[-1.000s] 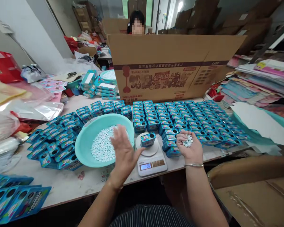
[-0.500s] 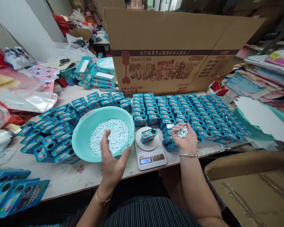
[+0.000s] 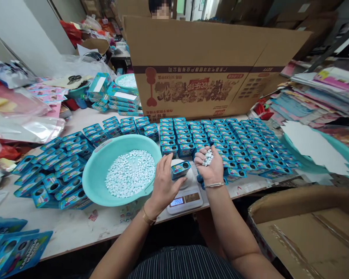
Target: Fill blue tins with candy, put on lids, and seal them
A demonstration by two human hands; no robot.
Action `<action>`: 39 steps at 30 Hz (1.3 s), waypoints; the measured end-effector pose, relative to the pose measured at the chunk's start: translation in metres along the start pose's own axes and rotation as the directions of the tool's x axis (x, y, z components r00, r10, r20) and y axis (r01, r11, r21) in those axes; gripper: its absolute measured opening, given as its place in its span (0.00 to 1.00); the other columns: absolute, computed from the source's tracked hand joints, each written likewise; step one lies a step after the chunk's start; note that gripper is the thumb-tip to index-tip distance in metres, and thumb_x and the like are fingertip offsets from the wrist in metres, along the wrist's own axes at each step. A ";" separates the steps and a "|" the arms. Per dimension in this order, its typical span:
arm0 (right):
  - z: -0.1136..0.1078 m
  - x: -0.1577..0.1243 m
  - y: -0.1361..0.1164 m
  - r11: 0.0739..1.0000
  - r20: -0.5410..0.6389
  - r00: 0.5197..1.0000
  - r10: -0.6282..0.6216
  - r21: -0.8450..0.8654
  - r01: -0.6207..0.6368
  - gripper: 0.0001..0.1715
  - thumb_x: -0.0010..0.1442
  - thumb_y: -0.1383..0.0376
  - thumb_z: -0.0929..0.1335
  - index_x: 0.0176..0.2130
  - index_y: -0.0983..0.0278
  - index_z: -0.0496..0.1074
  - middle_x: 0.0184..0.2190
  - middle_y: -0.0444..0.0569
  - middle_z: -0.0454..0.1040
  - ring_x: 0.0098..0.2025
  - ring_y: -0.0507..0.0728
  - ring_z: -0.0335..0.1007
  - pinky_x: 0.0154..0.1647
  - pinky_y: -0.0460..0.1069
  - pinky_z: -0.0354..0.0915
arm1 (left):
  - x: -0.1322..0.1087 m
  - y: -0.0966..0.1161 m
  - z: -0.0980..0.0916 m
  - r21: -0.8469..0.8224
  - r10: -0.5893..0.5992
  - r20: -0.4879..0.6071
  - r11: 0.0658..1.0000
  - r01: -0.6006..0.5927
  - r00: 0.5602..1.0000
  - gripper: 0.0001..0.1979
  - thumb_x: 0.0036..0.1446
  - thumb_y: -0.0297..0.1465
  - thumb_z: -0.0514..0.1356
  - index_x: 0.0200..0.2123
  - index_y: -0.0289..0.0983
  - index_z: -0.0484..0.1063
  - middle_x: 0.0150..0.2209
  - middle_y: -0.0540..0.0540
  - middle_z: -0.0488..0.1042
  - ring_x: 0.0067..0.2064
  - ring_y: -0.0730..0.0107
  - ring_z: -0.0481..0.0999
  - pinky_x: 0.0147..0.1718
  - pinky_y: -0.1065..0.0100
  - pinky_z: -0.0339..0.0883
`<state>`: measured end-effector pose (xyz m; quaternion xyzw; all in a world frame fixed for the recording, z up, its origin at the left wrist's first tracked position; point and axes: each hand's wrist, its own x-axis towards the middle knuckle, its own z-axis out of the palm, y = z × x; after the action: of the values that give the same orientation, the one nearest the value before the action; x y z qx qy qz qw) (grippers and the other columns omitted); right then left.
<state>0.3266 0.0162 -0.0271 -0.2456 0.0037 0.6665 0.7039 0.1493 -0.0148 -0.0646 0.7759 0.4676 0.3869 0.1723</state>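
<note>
My right hand (image 3: 208, 164) is cupped, palm up, with its fingers curled around a small heap of pale candies (image 3: 208, 157). My left hand (image 3: 164, 184) is close by the left end of a blue candy box (image 3: 182, 168), thumb and fingers apart. Whether it touches the box I cannot tell. The box rests on the round plate of a white kitchen scale (image 3: 189, 204), whose display is lit. To the left is a turquoise basin (image 3: 93, 170) holding many loose pale candies (image 3: 130, 172).
Rows of blue boxes (image 3: 235, 147) line the table beyond the scale, and more boxes (image 3: 66, 159) flank the basin. Behind them stands a tall brown carton (image 3: 221, 50). An open cardboard box (image 3: 302, 232) is at the lower right. A person's head shows beyond the carton.
My left hand has moved right, from over the basin's near edge to beside the box on the scale. My right hand has come left, closer to the scale, its fingers more curled over the candies.
</note>
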 end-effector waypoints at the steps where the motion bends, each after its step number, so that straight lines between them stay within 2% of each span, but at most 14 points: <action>1: 0.002 0.001 0.004 1.000 0.004 1.000 0.000 -0.020 0.000 0.19 0.67 0.56 0.63 0.27 0.62 0.60 0.19 0.36 0.58 0.15 0.45 0.49 0.13 0.40 0.50 | 0.002 -0.001 0.004 0.007 -0.009 0.012 1.000 0.009 1.000 0.39 0.55 0.35 0.64 0.66 0.40 0.51 0.61 0.35 0.63 0.64 0.49 0.61 0.61 0.46 0.58; 4: 0.007 0.007 0.016 0.994 0.012 0.999 -0.029 -0.101 0.030 0.20 0.64 0.54 0.66 0.26 0.62 0.60 0.18 0.35 0.57 0.15 0.45 0.49 0.13 0.40 0.50 | 0.010 -0.002 0.014 0.053 -0.047 0.077 0.998 0.043 0.996 0.36 0.52 0.35 0.66 0.63 0.39 0.59 0.58 0.36 0.68 0.63 0.46 0.63 0.61 0.44 0.57; 9: 0.011 0.015 0.033 0.959 -0.012 0.986 -0.165 -0.236 0.157 0.24 0.59 0.48 0.69 0.26 0.61 0.61 0.17 0.35 0.58 0.18 0.46 0.55 0.18 0.42 0.59 | 0.027 -0.001 0.028 0.134 -0.134 0.217 0.985 0.107 0.967 0.28 0.51 0.36 0.68 0.56 0.39 0.69 0.53 0.38 0.75 0.60 0.47 0.67 0.62 0.40 0.50; 15: 0.010 0.017 0.042 0.920 -0.028 0.961 -0.274 -0.300 0.253 0.26 0.58 0.47 0.69 0.24 0.62 0.62 0.16 0.36 0.59 0.18 0.46 0.56 0.19 0.42 0.58 | 0.037 -0.002 0.034 0.087 -0.179 0.244 0.983 0.162 0.953 0.16 0.54 0.32 0.65 0.48 0.42 0.77 0.47 0.43 0.79 0.53 0.55 0.74 0.64 0.42 0.48; 22: 0.008 0.018 0.044 0.884 -0.001 0.940 -0.342 -0.341 0.321 0.25 0.57 0.48 0.70 0.23 0.63 0.62 0.15 0.36 0.58 0.17 0.45 0.54 0.18 0.42 0.56 | 0.034 -0.003 0.033 0.026 -0.179 0.241 0.984 0.178 0.954 0.16 0.54 0.32 0.65 0.47 0.42 0.77 0.48 0.44 0.79 0.54 0.56 0.74 0.65 0.44 0.46; 29: 0.006 0.024 0.037 0.934 -0.065 0.960 -0.273 -0.259 0.248 0.23 0.60 0.52 0.69 0.23 0.62 0.60 0.14 0.34 0.55 0.13 0.44 0.47 0.12 0.40 0.47 | 0.036 -0.003 0.035 0.054 -0.181 0.251 0.983 0.173 0.951 0.16 0.54 0.33 0.66 0.47 0.40 0.76 0.49 0.43 0.79 0.54 0.56 0.74 0.64 0.44 0.47; 33: -0.002 0.029 0.023 0.991 -0.053 0.994 -0.095 -0.101 0.089 0.22 0.62 0.56 0.66 0.23 0.61 0.56 0.13 0.32 0.51 0.11 0.44 0.44 0.10 0.40 0.44 | 0.032 -0.006 0.030 0.055 -0.135 0.243 0.991 0.125 0.960 0.27 0.49 0.35 0.70 0.53 0.36 0.72 0.53 0.38 0.76 0.57 0.51 0.71 0.61 0.44 0.55; 36: -0.008 0.027 0.007 0.998 0.004 1.000 0.007 0.068 -0.007 0.20 0.66 0.61 0.61 0.24 0.61 0.54 0.13 0.34 0.51 0.11 0.45 0.45 0.09 0.40 0.44 | 0.024 -0.010 0.016 -0.006 -0.052 0.162 0.999 0.054 0.985 0.33 0.48 0.37 0.70 0.57 0.35 0.68 0.56 0.36 0.73 0.59 0.50 0.69 0.59 0.47 0.61; 39: -0.013 0.020 -0.009 0.985 0.070 0.998 -0.002 0.170 -0.010 0.19 0.67 0.63 0.57 0.24 0.60 0.53 0.14 0.35 0.52 0.12 0.46 0.47 0.10 0.41 0.45 | 0.011 -0.017 -0.003 -0.039 -0.007 0.029 0.999 0.008 1.000 0.31 0.54 0.39 0.66 0.58 0.37 0.65 0.56 0.37 0.72 0.59 0.53 0.69 0.59 0.49 0.63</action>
<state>0.3417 0.0303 -0.0421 -0.1614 0.0366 0.6733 0.7206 0.1393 0.0028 -0.0685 0.7760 0.4605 0.3840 0.1957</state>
